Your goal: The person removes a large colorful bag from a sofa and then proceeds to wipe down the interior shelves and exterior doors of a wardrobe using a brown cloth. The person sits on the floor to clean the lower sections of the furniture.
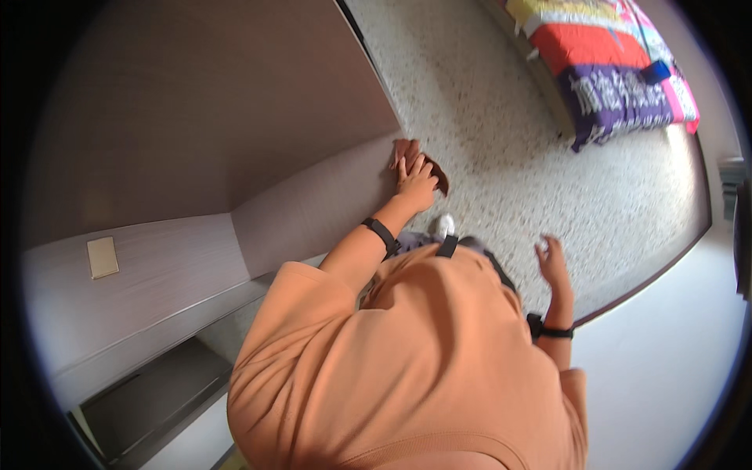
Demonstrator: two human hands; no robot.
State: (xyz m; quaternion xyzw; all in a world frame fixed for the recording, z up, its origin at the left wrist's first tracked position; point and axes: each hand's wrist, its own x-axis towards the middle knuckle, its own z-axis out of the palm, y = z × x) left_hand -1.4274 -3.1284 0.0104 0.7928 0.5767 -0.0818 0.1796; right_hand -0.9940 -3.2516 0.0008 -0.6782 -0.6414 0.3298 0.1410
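My left hand (418, 183) grips a brown cloth (406, 151) against the end edge of a wood-grain panel (329, 188). Part of the cloth hangs out past my fingers on the right; the rest is hidden under my palm. Out to the other side, my right hand (553, 264) hangs in the air over the speckled floor, its fingers apart and holding nothing. Black bands circle both wrists.
A large brown panel (205, 106) rises on the left, with a cream wall plate (103, 257) below it. Printed fabric (617, 94) covers a low platform at upper right, bearing a small blue object (657, 71). A white wall (658, 364) stands at right.
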